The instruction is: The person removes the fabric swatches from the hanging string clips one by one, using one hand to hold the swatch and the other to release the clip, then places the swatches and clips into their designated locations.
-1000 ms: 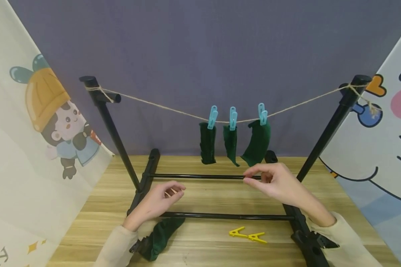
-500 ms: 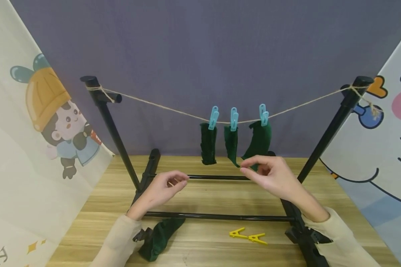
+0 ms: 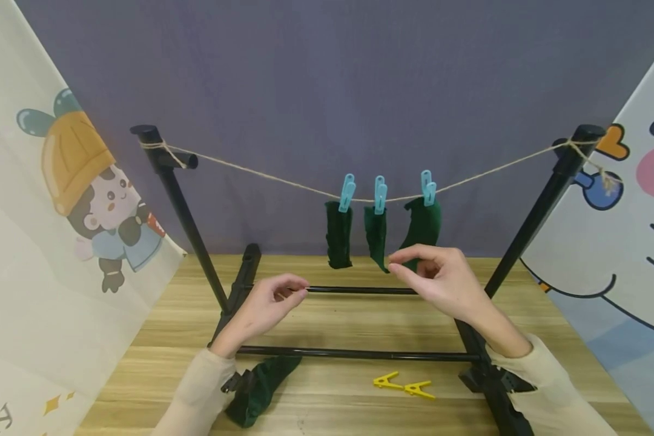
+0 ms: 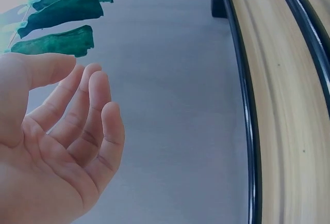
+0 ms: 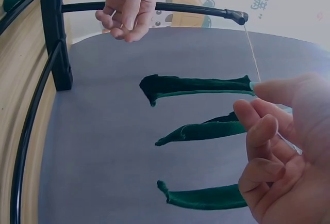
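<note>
A person's bare right hand (image 3: 441,281) hangs on the near side of a strip of dark green, velvety cloth (image 3: 425,219), hiding its lower end. The strip is the right one of three clipped to a beige twine line (image 3: 251,172) with light-blue clothespins (image 3: 347,192). The thumb and forefinger arch with a gap between them, holding nothing; the tips sit near the lower point of the middle green strip (image 3: 376,233), apparently clear of it. The left hand (image 3: 267,306), loosely bent and likewise empty, waits left of the left green strip (image 3: 338,235), well apart. The cloth looks light, limp and hard to damage, likely to sway at a touch; the top edge beside a clothespin seems the surest place to pinch.
</note>
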Tool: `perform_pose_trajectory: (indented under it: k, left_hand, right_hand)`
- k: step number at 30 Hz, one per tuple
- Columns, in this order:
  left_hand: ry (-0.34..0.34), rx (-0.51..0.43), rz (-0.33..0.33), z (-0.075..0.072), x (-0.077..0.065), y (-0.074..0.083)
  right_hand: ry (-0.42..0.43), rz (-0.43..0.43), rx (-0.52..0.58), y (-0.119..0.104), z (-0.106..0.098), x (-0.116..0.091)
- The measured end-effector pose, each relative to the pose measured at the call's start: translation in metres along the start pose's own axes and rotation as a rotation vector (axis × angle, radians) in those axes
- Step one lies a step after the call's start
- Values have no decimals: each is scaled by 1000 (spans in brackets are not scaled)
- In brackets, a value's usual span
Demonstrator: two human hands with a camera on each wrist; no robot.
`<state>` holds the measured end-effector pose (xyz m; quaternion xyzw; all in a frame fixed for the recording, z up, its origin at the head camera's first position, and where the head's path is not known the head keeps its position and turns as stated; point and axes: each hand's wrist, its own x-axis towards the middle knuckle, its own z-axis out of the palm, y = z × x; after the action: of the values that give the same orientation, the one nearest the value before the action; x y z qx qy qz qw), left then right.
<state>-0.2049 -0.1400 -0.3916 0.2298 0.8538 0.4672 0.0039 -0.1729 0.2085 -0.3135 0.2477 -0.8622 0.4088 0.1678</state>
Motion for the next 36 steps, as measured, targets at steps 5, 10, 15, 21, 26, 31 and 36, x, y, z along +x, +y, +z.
perform_pose_trajectory:
  k: [5, 10, 15, 21, 26, 31, 36]
  left_hand:
    - [22, -35, -14, 0, 3, 3]
    - [50, -44, -15, -1, 6, 7]
    - [66, -52, -8, 0, 10, 11]
    - [84, -58, 0, 2, 14, 18]
    - [100, -79, 15, 3, 18, 20]
    - [114, -103, 30, 4, 23, 24]
    - [130, -123, 28, 6, 27, 24]
  right_hand:
    - [21, -7, 26, -5, 0, 4]
    - [57, -22, 60, -8, 1, 10]
    - [91, -35, 76, -14, 1, 16]
    - [121, -63, 99, -17, 0, 21]
    - [150, -83, 109, -20, -1, 25]
    - [170, -90, 115, -25, -2, 30]
    - [153, -80, 135, -30, -2, 34]
